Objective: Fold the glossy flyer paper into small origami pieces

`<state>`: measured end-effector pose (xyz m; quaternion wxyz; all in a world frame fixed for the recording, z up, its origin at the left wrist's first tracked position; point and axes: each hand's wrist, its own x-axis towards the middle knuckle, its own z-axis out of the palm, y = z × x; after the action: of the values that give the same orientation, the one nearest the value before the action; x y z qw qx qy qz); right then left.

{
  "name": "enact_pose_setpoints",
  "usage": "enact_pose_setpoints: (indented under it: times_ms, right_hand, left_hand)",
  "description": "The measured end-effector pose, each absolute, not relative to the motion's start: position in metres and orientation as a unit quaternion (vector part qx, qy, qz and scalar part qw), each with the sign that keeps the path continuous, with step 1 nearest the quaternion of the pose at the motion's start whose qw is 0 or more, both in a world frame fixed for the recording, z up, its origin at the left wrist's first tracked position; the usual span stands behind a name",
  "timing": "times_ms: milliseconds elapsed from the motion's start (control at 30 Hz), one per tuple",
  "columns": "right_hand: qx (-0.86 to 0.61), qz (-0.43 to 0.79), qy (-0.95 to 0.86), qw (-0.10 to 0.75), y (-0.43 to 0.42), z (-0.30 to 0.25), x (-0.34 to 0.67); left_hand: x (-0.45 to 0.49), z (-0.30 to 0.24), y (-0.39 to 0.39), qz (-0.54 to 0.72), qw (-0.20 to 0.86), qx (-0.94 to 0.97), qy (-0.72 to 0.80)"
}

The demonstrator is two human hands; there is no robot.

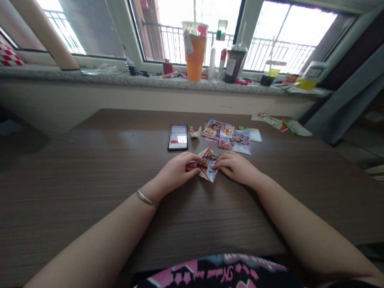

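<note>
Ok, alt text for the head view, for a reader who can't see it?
A person's left hand grips a partly folded printed paper and the right hand touches its edge at a brown table. Beyond lie a phone, a small crumpled paper and printed flyers; cups stand on the windowsill.

On the table [90, 172], behind the paper [208, 162]: phone [178, 141] to the left — leaflets [237, 141] to the right.

Black printed top [210, 278], silver bangle [145, 197]
On my feed I see pink stars [186, 277] and lettering [226, 274] across the top, the bangle around the left wrist [153, 192].
</note>
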<state>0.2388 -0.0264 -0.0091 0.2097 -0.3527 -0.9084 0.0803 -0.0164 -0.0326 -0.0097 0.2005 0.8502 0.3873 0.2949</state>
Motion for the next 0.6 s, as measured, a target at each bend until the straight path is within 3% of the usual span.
enact_pose_setpoints:
  times_ms: [600]
  right_hand:
    - [-0.427, 0.055, -0.883, 0.187, -0.0285, -0.0144, 0.2289]
  left_hand:
    - [-0.012, -0.0094, -0.0356, 0.296, 0.199, 0.846, 0.396]
